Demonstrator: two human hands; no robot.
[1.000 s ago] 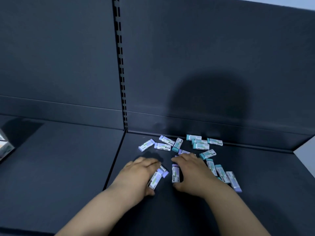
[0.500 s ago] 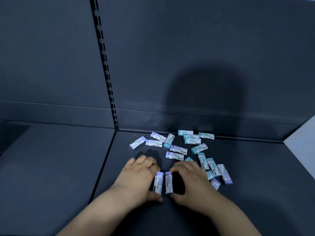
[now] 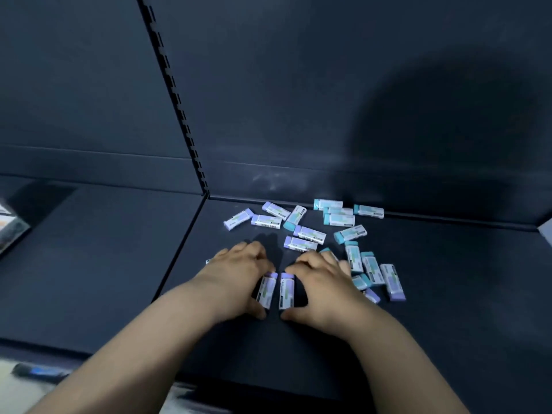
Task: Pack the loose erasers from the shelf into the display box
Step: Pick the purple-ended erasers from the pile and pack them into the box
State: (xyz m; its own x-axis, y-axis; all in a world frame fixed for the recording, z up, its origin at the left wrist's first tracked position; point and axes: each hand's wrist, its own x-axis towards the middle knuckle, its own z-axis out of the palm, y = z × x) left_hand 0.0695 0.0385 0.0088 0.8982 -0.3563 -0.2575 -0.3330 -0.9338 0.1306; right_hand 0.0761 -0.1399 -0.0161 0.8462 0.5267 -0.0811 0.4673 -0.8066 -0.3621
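Gathering step: left hand (image 3: 239,276) pinches left eraser (image 3: 266,291), right hand (image 3: 319,282) pinches right eraser (image 3: 286,289), side by side on shelf (image 3: 448,294) near the loose pile (image 3: 309,234); next, lift both together toward the display box, not clearly in view.

Erasers on the shelf: nineteen counted.

Purple erasers (image 3: 309,234): nine, two of them lying side by side between the hands.

Teal erasers (image 3: 339,220): ten, one half hidden behind the right hand (image 3: 319,282).

A pale sliver (image 3: 208,260) at the outer edge of the left hand (image 3: 236,276) may be a twentieth eraser; cannot tell.

Hands: two.

Box (image 3: 12,231): one, cut off at the left edge.

Shelf boards: two, left board (image 3: 89,249) and right board (image 3: 448,279).

Slotted upright (image 3: 176,94): one.
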